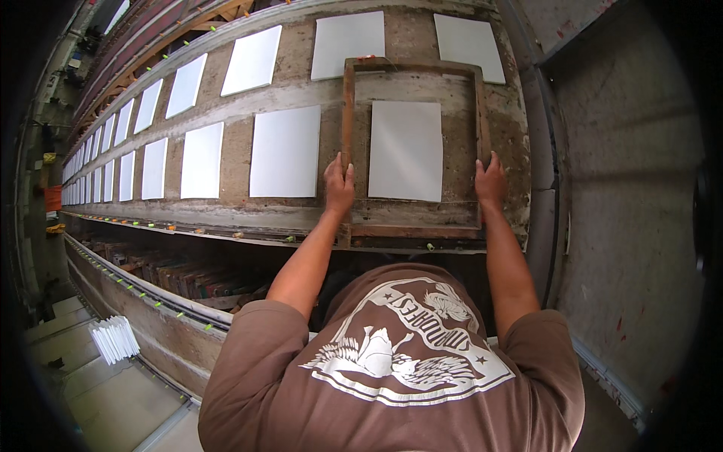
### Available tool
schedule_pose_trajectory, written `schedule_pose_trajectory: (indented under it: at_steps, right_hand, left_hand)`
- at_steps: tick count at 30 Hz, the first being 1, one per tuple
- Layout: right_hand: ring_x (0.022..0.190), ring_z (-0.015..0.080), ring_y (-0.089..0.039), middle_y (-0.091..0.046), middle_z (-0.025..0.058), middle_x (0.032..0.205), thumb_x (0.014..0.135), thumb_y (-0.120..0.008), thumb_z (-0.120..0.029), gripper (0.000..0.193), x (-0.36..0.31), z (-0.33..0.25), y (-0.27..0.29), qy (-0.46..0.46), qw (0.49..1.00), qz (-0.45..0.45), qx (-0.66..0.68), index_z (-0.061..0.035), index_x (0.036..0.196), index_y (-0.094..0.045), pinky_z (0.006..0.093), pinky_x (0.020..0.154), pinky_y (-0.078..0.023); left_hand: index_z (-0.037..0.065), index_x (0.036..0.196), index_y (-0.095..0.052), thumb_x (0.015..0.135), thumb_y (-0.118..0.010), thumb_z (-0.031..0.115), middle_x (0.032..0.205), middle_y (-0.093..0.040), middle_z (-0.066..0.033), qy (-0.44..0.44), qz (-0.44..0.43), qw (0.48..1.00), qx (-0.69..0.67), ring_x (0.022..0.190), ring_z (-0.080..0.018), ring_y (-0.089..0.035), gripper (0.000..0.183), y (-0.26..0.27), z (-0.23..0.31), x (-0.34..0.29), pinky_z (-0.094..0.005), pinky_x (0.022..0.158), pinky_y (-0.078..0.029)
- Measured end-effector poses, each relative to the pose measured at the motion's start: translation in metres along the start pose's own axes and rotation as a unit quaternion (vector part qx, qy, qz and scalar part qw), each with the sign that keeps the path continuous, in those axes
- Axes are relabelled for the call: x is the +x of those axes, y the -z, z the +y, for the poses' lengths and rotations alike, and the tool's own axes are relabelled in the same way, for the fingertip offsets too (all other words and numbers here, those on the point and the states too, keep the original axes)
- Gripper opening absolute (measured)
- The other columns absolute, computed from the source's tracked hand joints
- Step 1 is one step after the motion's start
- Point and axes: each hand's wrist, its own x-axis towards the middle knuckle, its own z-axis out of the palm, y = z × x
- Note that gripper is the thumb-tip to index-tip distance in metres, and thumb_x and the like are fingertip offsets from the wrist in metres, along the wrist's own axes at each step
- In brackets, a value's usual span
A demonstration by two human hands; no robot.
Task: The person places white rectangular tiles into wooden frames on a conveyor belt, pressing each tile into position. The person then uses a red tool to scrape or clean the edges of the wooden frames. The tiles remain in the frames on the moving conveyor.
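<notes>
A rectangular wooden frame [349,105], like a screen-printing frame, is between my hands over the near right part of a long table. My left hand [339,188] grips its left rail, and my right hand [490,182] grips the right rail, both toward the near end. Inside the frame's outline a white rectangular sheet [407,151] shows, lying on the table. Whether mesh spans the whole frame, and whether the frame touches the table, I cannot tell. The fingers' undersides are hidden behind the rails.
Two rows of white sheets [285,151] run leftward along the stained table [237,135]. Small coloured pegs [290,239] line its near edge. Lower left, a second long table [151,316] stands beside a stack of white pieces [114,339]. A grey wall [633,188] rises on the right.
</notes>
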Motion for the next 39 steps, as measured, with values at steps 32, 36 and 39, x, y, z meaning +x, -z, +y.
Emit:
schedule_pose_trajectory:
  at_steps: [32, 36, 39]
  right_hand:
    - [0.113, 0.0382, -0.068, -0.073, 0.0175, 0.118, 0.088, -0.075, -0.043, 0.051, -0.024, -0.075, -0.039, -0.07, 0.98, -0.153, 0.101, -0.0086, 0.125, -0.066, 0.0497, 0.092, -0.054]
    - [0.112, 0.0382, -0.069, -0.073, 0.0179, 0.118, 0.087, -0.077, -0.039, 0.05, -0.022, -0.072, -0.04, -0.073, 0.98, -0.143, 0.118, -0.0073, 0.123, -0.066, 0.0494, 0.092, -0.054]
    - [0.111, 0.0384, -0.069, -0.073, 0.0183, 0.118, 0.086, -0.078, -0.039, 0.049, -0.021, -0.069, -0.042, -0.076, 0.977, -0.152, 0.128, -0.007, 0.122, -0.068, 0.0492, 0.092, -0.053]
  left_hand:
    - [0.016, 0.089, -0.079, 0.093, -0.071, 0.038, 0.155, -0.036, -0.0196, -0.165, -0.009, 0.936, 0.312, 0.151, -0.0456, -0.02, 0.024, 0.001, 0.045, -0.008, -0.0608, 0.122, -0.017]
    - [0.017, 0.092, -0.08, 0.092, -0.073, 0.038, 0.156, -0.034, -0.0194, -0.154, -0.022, 0.944, 0.292, 0.152, -0.0447, -0.017, 0.022, 0.0, 0.047, -0.012, -0.0601, 0.123, -0.013]
    - [0.018, 0.092, -0.081, 0.091, -0.074, 0.038, 0.157, -0.034, -0.0193, -0.145, -0.027, 0.947, 0.284, 0.152, -0.0437, -0.015, 0.021, 0.0, 0.048, -0.013, -0.0597, 0.123, -0.012]
